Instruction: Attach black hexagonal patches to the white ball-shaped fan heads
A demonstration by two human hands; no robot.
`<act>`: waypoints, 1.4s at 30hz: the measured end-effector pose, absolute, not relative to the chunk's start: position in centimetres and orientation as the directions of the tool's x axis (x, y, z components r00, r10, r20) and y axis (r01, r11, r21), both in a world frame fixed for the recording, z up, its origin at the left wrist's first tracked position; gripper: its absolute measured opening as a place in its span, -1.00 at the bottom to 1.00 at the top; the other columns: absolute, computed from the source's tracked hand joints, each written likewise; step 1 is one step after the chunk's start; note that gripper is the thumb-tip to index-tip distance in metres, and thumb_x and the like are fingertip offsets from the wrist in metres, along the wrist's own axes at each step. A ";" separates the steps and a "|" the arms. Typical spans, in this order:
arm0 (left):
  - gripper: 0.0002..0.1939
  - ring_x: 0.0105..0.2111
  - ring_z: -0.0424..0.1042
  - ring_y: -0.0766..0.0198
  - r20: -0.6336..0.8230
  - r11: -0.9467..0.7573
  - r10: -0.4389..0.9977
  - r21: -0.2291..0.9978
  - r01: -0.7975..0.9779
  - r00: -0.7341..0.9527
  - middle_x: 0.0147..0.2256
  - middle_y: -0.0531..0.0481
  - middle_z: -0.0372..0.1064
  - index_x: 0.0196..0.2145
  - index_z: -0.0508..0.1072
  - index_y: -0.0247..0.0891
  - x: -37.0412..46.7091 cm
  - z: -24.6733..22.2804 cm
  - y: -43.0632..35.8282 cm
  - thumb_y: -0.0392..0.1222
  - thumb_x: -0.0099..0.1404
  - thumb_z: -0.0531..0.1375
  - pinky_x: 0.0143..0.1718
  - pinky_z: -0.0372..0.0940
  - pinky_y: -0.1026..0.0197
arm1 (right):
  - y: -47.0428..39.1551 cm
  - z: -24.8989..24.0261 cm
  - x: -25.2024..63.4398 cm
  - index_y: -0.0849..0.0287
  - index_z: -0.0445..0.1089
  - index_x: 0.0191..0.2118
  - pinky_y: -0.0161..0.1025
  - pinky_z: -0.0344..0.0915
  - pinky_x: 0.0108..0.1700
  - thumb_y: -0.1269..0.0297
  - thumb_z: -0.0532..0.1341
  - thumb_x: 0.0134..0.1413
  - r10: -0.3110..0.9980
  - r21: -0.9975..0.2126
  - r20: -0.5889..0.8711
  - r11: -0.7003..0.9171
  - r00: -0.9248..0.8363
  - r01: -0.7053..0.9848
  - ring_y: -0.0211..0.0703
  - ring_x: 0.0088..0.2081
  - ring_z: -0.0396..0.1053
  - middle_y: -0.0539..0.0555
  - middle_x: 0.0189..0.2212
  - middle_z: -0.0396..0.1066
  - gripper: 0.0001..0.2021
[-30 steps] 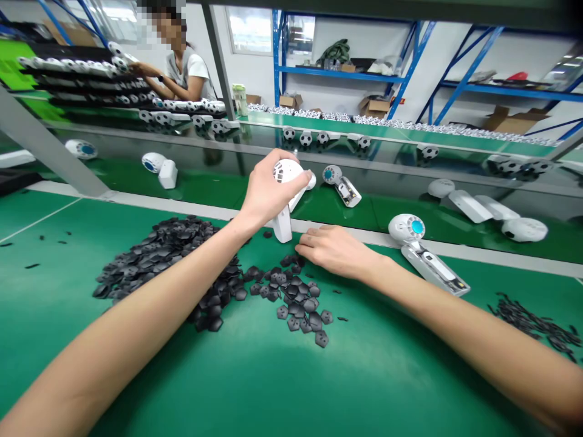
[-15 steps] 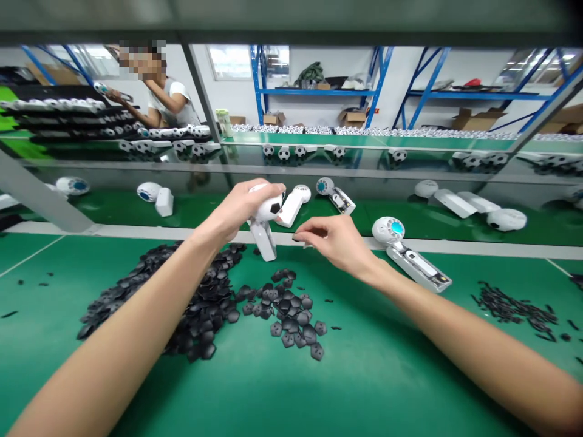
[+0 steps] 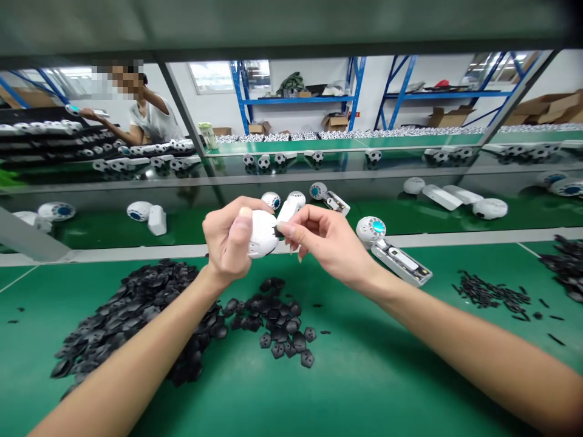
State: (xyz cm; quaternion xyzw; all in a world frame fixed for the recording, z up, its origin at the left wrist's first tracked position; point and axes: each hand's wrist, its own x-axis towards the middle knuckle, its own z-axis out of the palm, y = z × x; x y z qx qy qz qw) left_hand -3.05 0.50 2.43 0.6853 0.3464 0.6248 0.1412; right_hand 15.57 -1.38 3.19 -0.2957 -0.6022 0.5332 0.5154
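My left hand [image 3: 230, 237] is wrapped around the round white head of a handheld fan [image 3: 263, 235], thumb lying on top. The fan's handle cannot be made out behind my hand. Thumb and fingers of my right hand [image 3: 319, 237] pinch a small black piece [image 3: 277, 232] against the right side of that head; the fingertips partly hide it. Below the hands lies a small group of black pentagon pieces [image 3: 282, 321], beside a larger heap of the same pieces [image 3: 136, 309] partly behind my left forearm. Another white fan [image 3: 401, 261] with its handle uncovered rests right of my right hand.
More white fans [image 3: 157, 220] lie along the dark green strip behind the white rail [image 3: 182, 254]. Thin black strips [image 3: 492, 291] are scattered at the right, near another black heap [image 3: 567, 267]. Across the line, a person [image 3: 152, 124] holds a similar fan beside stacked trays.
The left hand has turned the fan's head and drawn it lower and nearer. My right hand has moved left, bringing the black piece to the head. The view has shifted slightly right.
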 end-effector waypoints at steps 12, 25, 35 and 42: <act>-0.61 -0.58 0.39 0.30 0.910 -0.911 0.377 0.330 0.247 0.173 -0.45 -0.01 0.56 -0.33 0.62 -0.20 -3.5 2.4 1.1 0.04 0.53 0.14 -0.55 0.23 0.21 | -2.4 3.7 15.2 0.18 0.49 -0.44 -0.34 0.36 -0.46 0.01 0.68 -0.17 0.913 -0.951 0.203 0.097 -0.355 -0.293 -0.30 -0.50 0.42 -0.06 -0.53 0.51 -0.55; -0.68 -0.63 0.30 0.31 0.876 -0.945 0.309 0.241 0.220 0.369 -0.52 0.00 0.47 -0.35 0.57 -0.17 -3.1 5.8 -1.5 -0.07 0.51 0.13 -0.57 0.18 0.17 | -2.6 5.2 16.5 0.15 0.33 -0.47 -0.39 0.52 -0.41 0.21 0.76 -0.40 0.809 -0.932 -0.035 -0.238 -0.587 -0.272 -0.29 -0.54 0.52 -0.08 -0.59 0.55 -0.42; -0.67 -0.66 0.22 0.36 0.869 -0.937 0.345 0.300 0.176 0.354 -0.58 0.04 0.38 -0.37 0.59 -0.23 -2.9 5.6 -1.4 -0.13 0.50 0.14 -0.60 0.11 0.20 | -3.6 4.6 16.1 0.05 0.18 -0.35 -0.30 0.53 -0.42 -0.07 0.67 -0.16 0.875 -0.975 0.140 0.040 -0.463 -0.219 -0.21 -0.49 0.54 -0.14 -0.56 0.51 -0.35; -0.59 -0.58 0.31 0.33 0.844 -0.866 0.500 0.492 0.094 0.193 -0.52 0.02 0.45 -0.43 0.61 -0.18 -2.3 5.4 -0.5 0.08 0.51 0.24 -0.54 0.16 0.17 | -2.5 3.6 15.3 0.07 0.29 -0.28 -0.33 0.35 -0.51 -0.29 0.44 0.17 0.847 -0.948 0.319 0.284 -0.425 -0.145 -0.20 -0.51 0.52 -0.08 -0.51 0.53 -0.47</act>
